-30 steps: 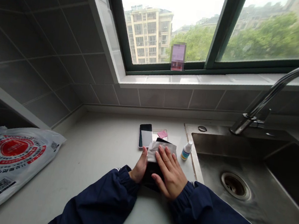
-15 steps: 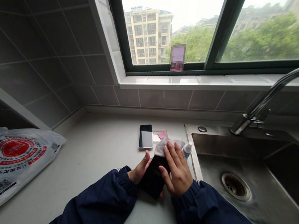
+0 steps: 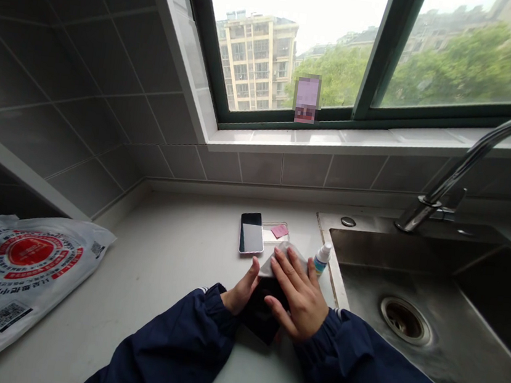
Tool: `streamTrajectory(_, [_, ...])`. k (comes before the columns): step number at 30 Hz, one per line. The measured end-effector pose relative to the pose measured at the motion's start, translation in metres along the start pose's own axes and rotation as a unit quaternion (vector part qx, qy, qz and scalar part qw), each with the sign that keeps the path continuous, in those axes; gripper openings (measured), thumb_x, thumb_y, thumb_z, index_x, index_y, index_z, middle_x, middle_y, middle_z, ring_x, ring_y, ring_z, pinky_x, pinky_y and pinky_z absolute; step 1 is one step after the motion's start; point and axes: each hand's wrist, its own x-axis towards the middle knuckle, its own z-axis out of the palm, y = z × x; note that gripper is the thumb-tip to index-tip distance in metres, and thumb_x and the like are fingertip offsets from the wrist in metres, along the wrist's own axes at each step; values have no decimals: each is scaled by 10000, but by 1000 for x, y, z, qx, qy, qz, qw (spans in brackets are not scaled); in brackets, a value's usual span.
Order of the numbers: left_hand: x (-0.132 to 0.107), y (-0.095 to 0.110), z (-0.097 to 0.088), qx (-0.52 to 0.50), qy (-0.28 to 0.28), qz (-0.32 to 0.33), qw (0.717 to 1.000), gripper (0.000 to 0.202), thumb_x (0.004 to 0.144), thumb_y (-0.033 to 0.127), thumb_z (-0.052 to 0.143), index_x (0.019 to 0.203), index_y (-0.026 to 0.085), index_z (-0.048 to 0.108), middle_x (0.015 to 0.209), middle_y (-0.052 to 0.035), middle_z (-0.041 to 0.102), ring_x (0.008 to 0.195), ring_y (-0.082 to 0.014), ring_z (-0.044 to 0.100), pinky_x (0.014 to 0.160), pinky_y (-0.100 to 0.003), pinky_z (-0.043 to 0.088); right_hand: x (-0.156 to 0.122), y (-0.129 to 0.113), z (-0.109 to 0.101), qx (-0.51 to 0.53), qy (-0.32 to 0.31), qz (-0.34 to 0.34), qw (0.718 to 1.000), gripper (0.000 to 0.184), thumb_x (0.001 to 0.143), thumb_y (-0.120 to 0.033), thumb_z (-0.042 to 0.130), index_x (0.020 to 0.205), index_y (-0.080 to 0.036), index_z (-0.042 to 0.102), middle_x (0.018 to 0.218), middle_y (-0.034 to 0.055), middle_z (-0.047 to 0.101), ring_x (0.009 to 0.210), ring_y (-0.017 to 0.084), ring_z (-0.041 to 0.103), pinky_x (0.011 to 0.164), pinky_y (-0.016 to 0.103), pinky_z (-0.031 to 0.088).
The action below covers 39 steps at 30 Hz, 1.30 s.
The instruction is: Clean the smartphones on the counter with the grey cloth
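My left hand (image 3: pixel 240 289) holds a black flat device (image 3: pixel 262 326), shaped like a phone or small tablet, from its left side. The thumb points up along the edge, and the other fingers are mostly hidden behind it. A grey cloth (image 3: pixel 266 269) lies over the device's far end. My right hand (image 3: pixel 301 296) presses this cloth against the dark face, fingers stretched over it and thumb low on the bare surface. Just beyond the right fingers stands a small white-capped spray bottle (image 3: pixel 322 259) with a blue label.
A phone (image 3: pixel 251 233) lies on the white counter (image 3: pixel 173 256), beside a clear case (image 3: pixel 269 235) with a pink piece (image 3: pixel 280 231) on it. A printed plastic bag (image 3: pixel 29 288) is at left. The steel sink (image 3: pixel 366 279) and faucet (image 3: pixel 432 197) are at right.
My right hand and the cloth have slid slightly down and left over the device. More of the spray bottle shows now. The view has shifted a little.
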Motion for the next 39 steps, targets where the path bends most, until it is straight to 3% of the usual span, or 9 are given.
streamTrajectory(4, [3,0,-3,-71,10,-5,997,786,903,669,330,1393,73,478,1393,-189,527,1403,-298,348,1192,-421,144,-1,-5,3,28,-23,-33,999,653,939,-395,475,1505,-126,294,1557,111,290,1466,321,183,1187,559,82])
streamTrajectory(10, [6,6,2,-121,80,14,989,893,888,712,268,1297,-40,523,1219,-260,626,1280,-322,506,1165,-439,225,-4,-11,9,81,-47,-61,994,648,938,-426,469,1495,-129,323,1551,110,309,1469,298,178,1183,512,202])
streamTrajectory(19, [3,17,-3,-131,82,-23,988,1012,792,820,290,1346,-6,481,1148,-267,649,1121,-356,608,1034,-471,381,-3,-12,-2,117,-52,-123,984,469,961,-381,458,1374,-164,508,1444,81,487,1426,256,317,1205,526,103])
streamTrajectory(26, [3,22,-4,-130,85,29,987,1027,751,861,290,1308,32,525,1121,-246,655,1071,-381,614,983,-527,401,-4,-17,5,157,22,-159,974,239,941,-239,543,1138,-168,660,1322,46,614,1385,189,396,1181,419,297])
streamTrajectory(33, [4,21,-2,-143,90,71,983,916,818,791,291,1274,40,550,1057,-211,677,1022,-362,637,996,-524,393,-6,-9,12,144,93,-125,977,244,938,-148,526,1135,-184,665,1262,54,658,1336,179,464,1130,382,393])
streamTrajectory(36, [4,19,-1,-143,99,70,982,916,820,787,303,1271,30,553,1057,-221,683,1021,-352,644,990,-503,409,-5,-9,11,131,87,-131,979,294,936,-120,501,1192,-167,638,1286,71,640,1346,196,451,1147,418,360])
streamTrajectory(39, [4,19,-3,-129,112,38,984,955,793,816,304,1289,36,547,1073,-236,682,1005,-342,658,966,-483,437,-5,-13,10,102,28,-133,985,389,941,-178,481,1324,-174,548,1363,81,577,1388,222,388,1187,519,226])
